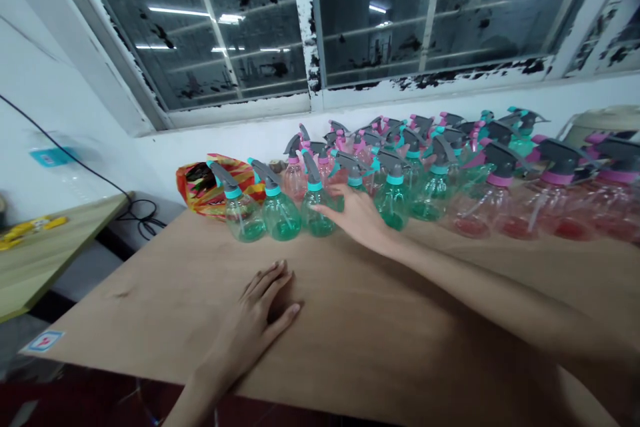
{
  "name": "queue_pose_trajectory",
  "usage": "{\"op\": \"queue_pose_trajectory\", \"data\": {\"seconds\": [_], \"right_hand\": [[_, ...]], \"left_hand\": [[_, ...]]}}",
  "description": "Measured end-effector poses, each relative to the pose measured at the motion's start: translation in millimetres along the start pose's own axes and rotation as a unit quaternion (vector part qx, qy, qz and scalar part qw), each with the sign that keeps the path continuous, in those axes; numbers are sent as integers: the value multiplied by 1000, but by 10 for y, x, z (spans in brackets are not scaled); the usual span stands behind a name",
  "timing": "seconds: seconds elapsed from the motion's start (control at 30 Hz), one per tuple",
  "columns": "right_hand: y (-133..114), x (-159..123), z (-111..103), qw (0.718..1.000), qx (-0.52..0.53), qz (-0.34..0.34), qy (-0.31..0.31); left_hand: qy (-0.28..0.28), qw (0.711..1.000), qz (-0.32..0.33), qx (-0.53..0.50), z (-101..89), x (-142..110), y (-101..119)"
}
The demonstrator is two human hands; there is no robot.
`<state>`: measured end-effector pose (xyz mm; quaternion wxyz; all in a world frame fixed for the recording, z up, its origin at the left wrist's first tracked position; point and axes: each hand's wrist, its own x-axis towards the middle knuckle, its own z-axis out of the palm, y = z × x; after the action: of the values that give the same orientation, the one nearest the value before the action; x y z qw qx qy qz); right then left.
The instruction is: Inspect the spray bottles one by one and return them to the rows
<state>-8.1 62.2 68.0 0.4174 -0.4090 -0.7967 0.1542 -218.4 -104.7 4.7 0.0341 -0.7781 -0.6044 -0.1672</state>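
My right hand [360,213] reaches over the table to the front row of spray bottles. It is closed around the body of a green spray bottle [355,181], which it mostly hides; the fingertips are partly out of sight. The thumb points left, in front of the neighbouring green spray bottle [319,220]. Another green spray bottle [394,203] stands just right of the hand. My left hand [257,313] rests on the brown tabletop [320,347], holding nothing, its fingers stretched out and the thumb apart.
More green bottles, including one at the left end [246,220], stand in the row. Several pink bottles [520,210] are on the right. A red and yellow bag [195,193] lies behind the left end. A window [310,27] is above; a side table [65,240] stands left.
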Motion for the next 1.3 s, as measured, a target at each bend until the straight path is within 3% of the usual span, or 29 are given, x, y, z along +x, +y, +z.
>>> {"op": "queue_pose_trajectory", "data": {"seconds": [0.2,0.6,0.73,0.87,1.07,1.17,1.3], "right_hand": [[-94,232,212,999,-36,33,-1],[27,246,216,999,-46,7,-23],[53,127,121,1000,-22,-17,-13],[127,-72,-126,999,-6,-40,-4],[353,-151,-483,994,-79,4,80],[409,-91,-488,989,-119,36,84],[396,0,-336,985,-151,68,45]], "left_hand": [[7,1000,14,7,15,-10,-8],[13,1000,15,8,31,-24,-6],[4,1000,7,4,9,-13,9],[-1,1000,3,0,3,-8,8],[11,1000,6,2,19,-8,-14],[10,1000,4,5,17,-8,-20],[3,1000,2,7,-3,-1,-12]]}}
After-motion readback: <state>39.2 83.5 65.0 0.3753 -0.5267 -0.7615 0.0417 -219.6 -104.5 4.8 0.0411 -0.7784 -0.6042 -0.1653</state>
